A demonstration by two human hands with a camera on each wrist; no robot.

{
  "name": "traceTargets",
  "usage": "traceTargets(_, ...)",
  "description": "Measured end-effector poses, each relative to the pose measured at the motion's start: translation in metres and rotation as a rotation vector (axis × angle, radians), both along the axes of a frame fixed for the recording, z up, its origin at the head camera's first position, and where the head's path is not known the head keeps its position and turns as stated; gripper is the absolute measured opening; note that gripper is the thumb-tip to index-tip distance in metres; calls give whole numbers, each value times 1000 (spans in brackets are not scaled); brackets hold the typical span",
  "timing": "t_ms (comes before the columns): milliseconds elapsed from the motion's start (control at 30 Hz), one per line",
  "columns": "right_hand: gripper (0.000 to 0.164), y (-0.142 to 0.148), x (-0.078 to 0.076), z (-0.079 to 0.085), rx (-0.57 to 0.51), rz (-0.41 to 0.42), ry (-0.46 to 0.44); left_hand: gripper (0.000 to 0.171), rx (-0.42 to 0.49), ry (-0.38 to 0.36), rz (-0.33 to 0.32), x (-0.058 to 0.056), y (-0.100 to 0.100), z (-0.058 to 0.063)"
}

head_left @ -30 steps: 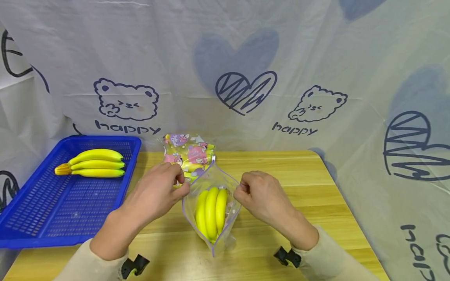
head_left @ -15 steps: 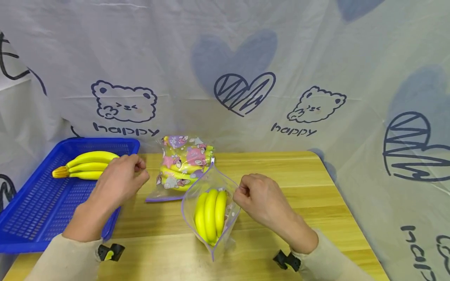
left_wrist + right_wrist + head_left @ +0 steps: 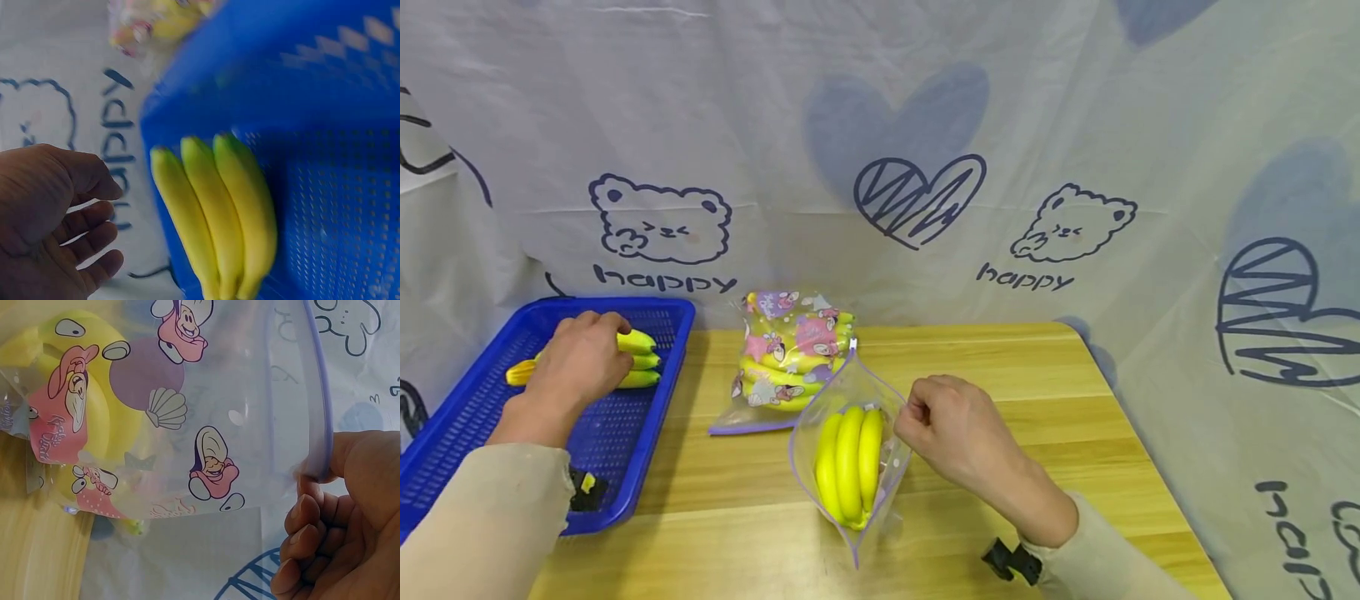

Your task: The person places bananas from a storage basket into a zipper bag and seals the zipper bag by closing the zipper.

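My left hand (image 3: 580, 362) is over the blue mesh basket (image 3: 613, 433), above a bunch of three bananas (image 3: 219, 212) with green tips. In the left wrist view its fingers are loosely bent, apart from the fruit, with nothing between them. My right hand (image 3: 958, 429) pinches the purple-edged rim of a clear zip bag (image 3: 244, 412) printed with cartoon figures. The bag stands on the table with its mouth spread wide, and a bunch of bananas (image 3: 850, 467) is inside. From above, my left hand hides much of the bunch in the basket.
A second printed zip bag (image 3: 812, 333), also with bananas inside, lies flat behind the upright one. The wooden table (image 3: 1030, 383) meets a white cloth backdrop (image 3: 805, 250) with bear and heart drawings.
My left hand has let go of the zip bag's left rim and moved left to over the basket's bananas. My right hand has kept its hold on the bag.
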State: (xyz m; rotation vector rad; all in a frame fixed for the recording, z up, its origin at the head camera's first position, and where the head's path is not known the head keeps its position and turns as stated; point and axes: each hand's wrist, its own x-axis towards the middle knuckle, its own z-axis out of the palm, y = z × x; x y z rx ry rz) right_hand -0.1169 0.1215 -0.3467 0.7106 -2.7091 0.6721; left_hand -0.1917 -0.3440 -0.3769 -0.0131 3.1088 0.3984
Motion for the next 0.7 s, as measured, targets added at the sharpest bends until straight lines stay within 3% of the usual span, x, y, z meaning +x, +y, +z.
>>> traceTargets(233,28,-1,-1,-1,2,-3,-17,60,-60,-71,-20,-14,-23,-16)
traceTargets(467,29,-1,-1,-3,-5,4,-29,65,-78,-167,-52,-18,-37,-31)
traceTargets(700,29,-1,-1,-4,-5,-1,-29,70,-60,-318,-28,-21,-44,-39)
